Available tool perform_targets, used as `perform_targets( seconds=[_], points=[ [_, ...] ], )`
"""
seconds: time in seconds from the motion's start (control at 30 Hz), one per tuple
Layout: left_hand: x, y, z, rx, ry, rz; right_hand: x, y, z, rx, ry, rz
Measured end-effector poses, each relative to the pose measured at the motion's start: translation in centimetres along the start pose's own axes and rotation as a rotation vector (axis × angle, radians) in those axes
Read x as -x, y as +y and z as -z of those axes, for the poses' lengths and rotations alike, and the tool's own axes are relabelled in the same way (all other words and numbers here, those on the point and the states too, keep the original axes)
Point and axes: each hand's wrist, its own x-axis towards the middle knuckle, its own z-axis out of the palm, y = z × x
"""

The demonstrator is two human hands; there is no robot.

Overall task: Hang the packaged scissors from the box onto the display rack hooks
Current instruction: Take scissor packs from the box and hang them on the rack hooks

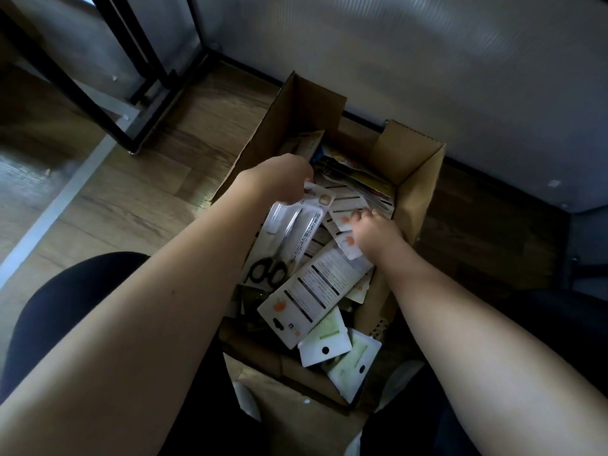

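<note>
A packaged scissors (285, 240) lies face up at the left of the open cardboard box (416, 179), its far end pinched in the left hand (283, 181). The right hand (373, 230) grips other packs (317, 292) further right, fingers curled.

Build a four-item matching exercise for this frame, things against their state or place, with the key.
Things:
1. left hand
2. right hand
3. cardboard box
4. black metal frame

States or places:
A. standing on the wooden floor, up and to the left of the box
B. open-topped and full of carded packs
C. fingers down on face-down white cards inside the box
D. gripping the top of a scissors pack with black handles

Pairs: 1-D, 2-C, 3-B, 4-A
</note>
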Motion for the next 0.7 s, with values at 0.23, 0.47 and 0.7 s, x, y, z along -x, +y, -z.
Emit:
perform_targets(
  seconds=[0.23, 0.47, 0.7],
  points=[
    [8.0, 3.5, -0.9, 0.257, 0.097, 0.187, 7.7, 0.7, 5.2, -0.036, 0.106, 0.040],
    [18.4, 7.8, 5.3, 0.262, 0.216, 0.245, 18.4, 3.1, 14.3, 0.025, 0.101, 0.082],
    [28.2, 11.4, 15.6, 0.370, 0.358, 0.310, 27.6, 2.3, 24.0, -0.078, 0.093, 0.064]
  ],
)
